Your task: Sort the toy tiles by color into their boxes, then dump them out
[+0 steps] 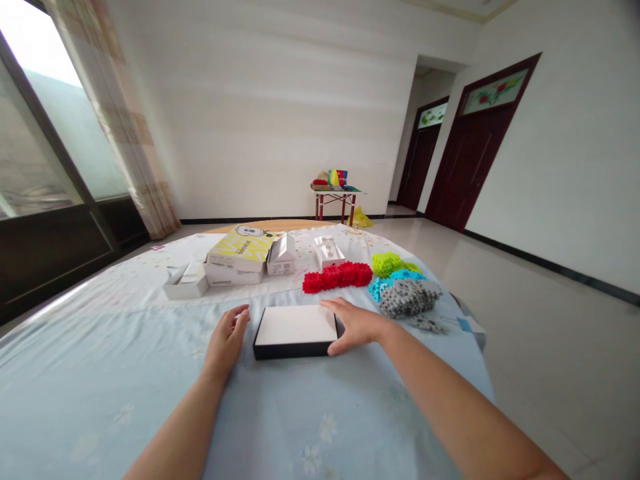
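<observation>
A shallow rectangular box [299, 325] with a white top and black sides lies flat on the blue cloth in front of me. My right hand [353, 327] grips its right end, thumb at the near corner and fingers at the far corner. To the left of the box, my left hand [230, 340] rests on the cloth, apart from it. Its fingers are loosely bent, and I see nothing held in them. Beyond the box lies a row of red interlocking plastic pieces [337, 277].
Behind on the left are a yellow-and-white patterned box [241, 248], an open white tray [185, 287] and smaller white boxes [281, 255]. Grey pieces [409, 298], blue pieces [395, 281] and lime-green pieces [387, 264] are heaped at right. A small table [337, 193] stands by the wall.
</observation>
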Tool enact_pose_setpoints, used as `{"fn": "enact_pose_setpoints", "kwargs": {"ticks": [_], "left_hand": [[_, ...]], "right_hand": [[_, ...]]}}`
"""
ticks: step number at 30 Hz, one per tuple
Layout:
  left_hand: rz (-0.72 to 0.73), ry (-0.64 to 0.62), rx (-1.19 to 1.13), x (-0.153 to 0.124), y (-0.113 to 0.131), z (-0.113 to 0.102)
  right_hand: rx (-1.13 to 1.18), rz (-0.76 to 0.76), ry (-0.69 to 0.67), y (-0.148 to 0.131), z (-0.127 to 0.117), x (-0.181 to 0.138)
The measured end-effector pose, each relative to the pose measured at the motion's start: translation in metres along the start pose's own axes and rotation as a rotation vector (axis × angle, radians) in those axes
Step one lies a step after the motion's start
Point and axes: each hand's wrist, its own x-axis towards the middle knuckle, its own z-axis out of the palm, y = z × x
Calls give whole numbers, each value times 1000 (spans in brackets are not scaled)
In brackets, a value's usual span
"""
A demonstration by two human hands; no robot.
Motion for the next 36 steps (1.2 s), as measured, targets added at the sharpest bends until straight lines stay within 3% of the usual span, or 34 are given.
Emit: {"fn": "enact_pose_setpoints", "kwargs": {"ticks": [8, 14, 18, 23, 27, 30, 33, 36], "left_hand": [[-12, -18, 38, 3, -2, 0], [-20, -23, 52, 5, -5, -2], [-29, -36, 69, 5, -3, -3], [-26, -41, 105, 5, -4, -3], [-32, -45, 105, 5, -3, -3], [-39, -48, 106, 4, -3, -2], [-33, -51, 125, 4, -3, -3], [-34, -57, 144, 3, -4, -3]], "right_hand": [[-170, 35, -71, -14, -5, 0], [-239, -2, -19, -22, -10, -1], [-225, -44, 51, -30, -38, -10], [-158, 5, 225, -20, -101, -18], [-152, 131, 489, 17, -153, 2], [-176, 342, 667, 54, -179, 32], [-253, 606, 761, 89, -187, 66], [-311, 836, 775, 116, -178, 96]]}}
